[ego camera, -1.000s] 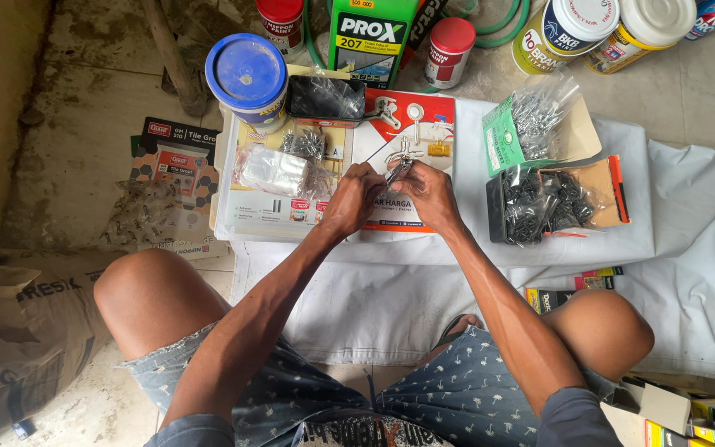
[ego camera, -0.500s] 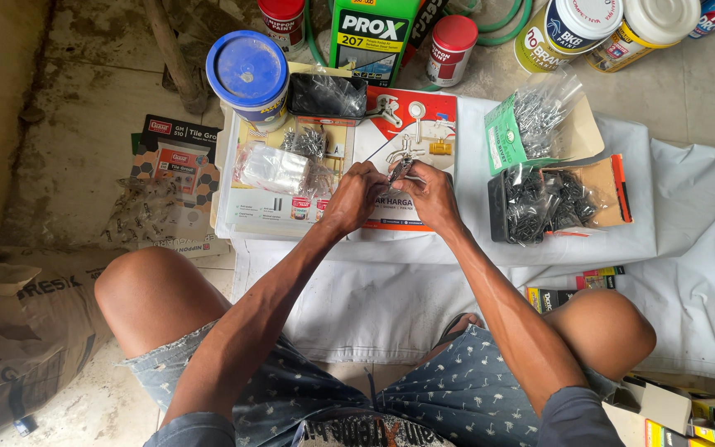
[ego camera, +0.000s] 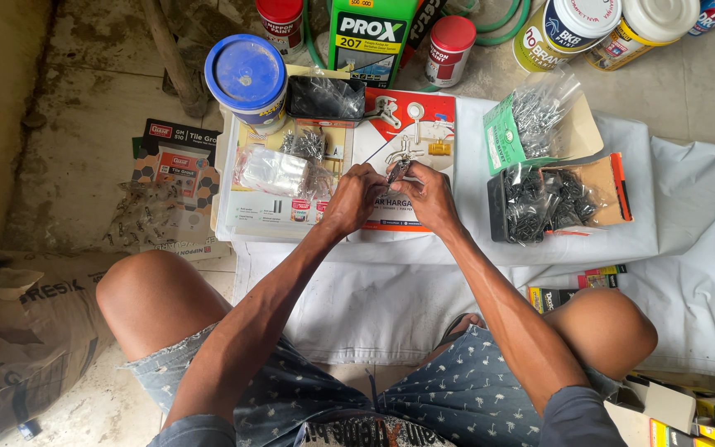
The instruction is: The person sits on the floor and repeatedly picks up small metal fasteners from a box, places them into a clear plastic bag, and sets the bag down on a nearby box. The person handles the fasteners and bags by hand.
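At centre frame, I see my left hand point(ego camera: 356, 197) and right hand point(ego camera: 429, 195) pinching one small clear packet point(ego camera: 396, 172) together. Fingers are closed tight on it, apparently raised above the red card point(ego camera: 424, 124) for a clear view.

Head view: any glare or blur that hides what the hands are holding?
Head view: even daylight, soft shadows, no motion blur on the left hand or right hand. The small shiny item pinched between them is too small to identify. Glare speckles the clear bags of metal parts; the frame edges bow slightly from the wide lens.
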